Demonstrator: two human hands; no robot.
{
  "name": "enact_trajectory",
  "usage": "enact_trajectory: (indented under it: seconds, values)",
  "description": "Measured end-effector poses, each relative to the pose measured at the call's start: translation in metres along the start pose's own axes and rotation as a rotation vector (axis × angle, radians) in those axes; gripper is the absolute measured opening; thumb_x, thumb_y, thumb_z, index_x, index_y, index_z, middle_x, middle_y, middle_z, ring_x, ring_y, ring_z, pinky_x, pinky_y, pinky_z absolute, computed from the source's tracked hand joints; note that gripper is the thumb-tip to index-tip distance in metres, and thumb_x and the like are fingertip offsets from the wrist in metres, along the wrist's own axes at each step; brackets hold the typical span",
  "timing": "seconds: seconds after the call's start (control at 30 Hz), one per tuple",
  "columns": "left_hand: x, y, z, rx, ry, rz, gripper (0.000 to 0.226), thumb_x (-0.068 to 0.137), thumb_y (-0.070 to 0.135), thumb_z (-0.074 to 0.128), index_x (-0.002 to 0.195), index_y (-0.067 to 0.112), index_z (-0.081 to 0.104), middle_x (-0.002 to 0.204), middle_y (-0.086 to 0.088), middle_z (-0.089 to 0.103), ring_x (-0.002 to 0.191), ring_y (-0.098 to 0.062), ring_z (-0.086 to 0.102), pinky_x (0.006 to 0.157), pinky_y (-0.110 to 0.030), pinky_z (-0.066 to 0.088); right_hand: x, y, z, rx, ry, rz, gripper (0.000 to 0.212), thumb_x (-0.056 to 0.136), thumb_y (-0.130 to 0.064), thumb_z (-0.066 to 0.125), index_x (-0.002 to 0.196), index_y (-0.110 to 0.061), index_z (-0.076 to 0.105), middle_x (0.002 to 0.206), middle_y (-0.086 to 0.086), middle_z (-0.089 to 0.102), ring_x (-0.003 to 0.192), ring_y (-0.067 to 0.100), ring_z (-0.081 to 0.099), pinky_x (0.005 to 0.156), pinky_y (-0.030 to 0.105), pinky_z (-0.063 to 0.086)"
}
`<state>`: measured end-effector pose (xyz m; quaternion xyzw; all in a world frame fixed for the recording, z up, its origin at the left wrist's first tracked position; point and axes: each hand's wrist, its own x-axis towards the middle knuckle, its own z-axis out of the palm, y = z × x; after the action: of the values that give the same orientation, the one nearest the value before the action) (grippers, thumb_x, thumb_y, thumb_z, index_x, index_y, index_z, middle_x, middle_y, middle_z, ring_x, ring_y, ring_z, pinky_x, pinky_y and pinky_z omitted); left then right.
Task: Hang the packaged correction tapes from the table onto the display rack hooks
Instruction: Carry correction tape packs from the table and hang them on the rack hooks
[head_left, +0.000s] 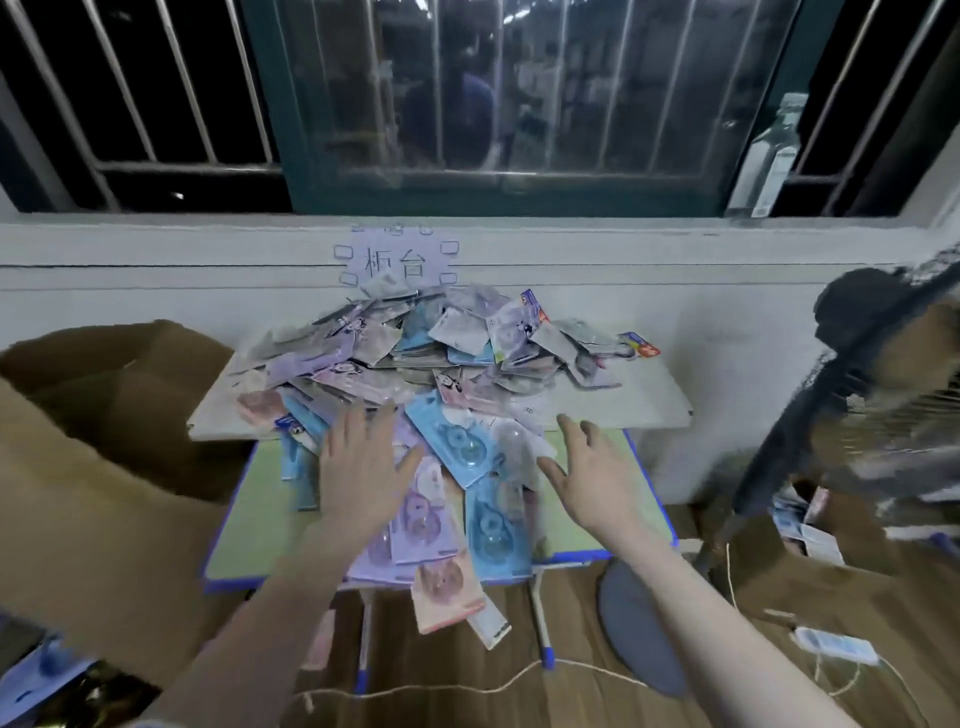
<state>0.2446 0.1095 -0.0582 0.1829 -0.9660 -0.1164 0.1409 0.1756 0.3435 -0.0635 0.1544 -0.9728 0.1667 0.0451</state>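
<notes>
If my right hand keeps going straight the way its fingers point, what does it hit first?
Probably the clear-fronted pack at the near edge of the pile, just ahead of the right hand; depth is hard to judge.

Both bare forearms are stretched forward from the lower edge of the view. The left hand (358, 467) is held palm down, its fingers (363, 423) straight and spread. The right hand (589, 475) is likewise extended, thumb apart, fingers loosely straightened; nothing is gripped.
</notes>
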Motion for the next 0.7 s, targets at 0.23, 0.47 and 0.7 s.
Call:
enact_trajectory:
  seconds: [0.23,0.47,0.7]
  values:
    - [0.135,-0.014,0.017,0.096,-0.062,0.151,0.073,0.095,0.056,0.043,0.152,0.017,0.023,0.158,-0.019,0.019,0.147,-0.034,0.015,0.119,-0.045,0.013,0.124,-0.010,0.015,-0.067,0.011,-0.012,0.059,0.096,-0.038,0.047,0.144,-0.009,0.031,0.137,0.024,0.040,0.125,0.036,0.040,0.096,0.039,0.034]
    - [0.237,0.009,0.053,0.137,-0.216,0.136,0.085,0.091,0.069,0.034,0.154,0.017,0.011,0.161,-0.018,0.010,0.148,-0.033,0.009,0.119,-0.046,0.009,0.239,0.021,0.039,-0.045,-0.004,0.071,0.054,0.098,-0.038,0.042,0.144,-0.010,0.031,0.137,0.023,0.039,0.126,0.037,0.038,0.098,0.041,0.031]
    - [0.321,0.051,0.091,0.151,-0.213,0.213,0.076,0.095,0.061,0.036,0.153,0.015,0.020,0.158,-0.020,0.017,0.147,-0.034,0.012,0.119,-0.044,0.012,0.317,0.067,0.064,0.026,-0.145,0.184,0.053,0.097,-0.022,0.040,0.148,-0.017,0.023,0.142,0.020,0.037,0.130,0.036,0.037,0.101,0.046,0.036]
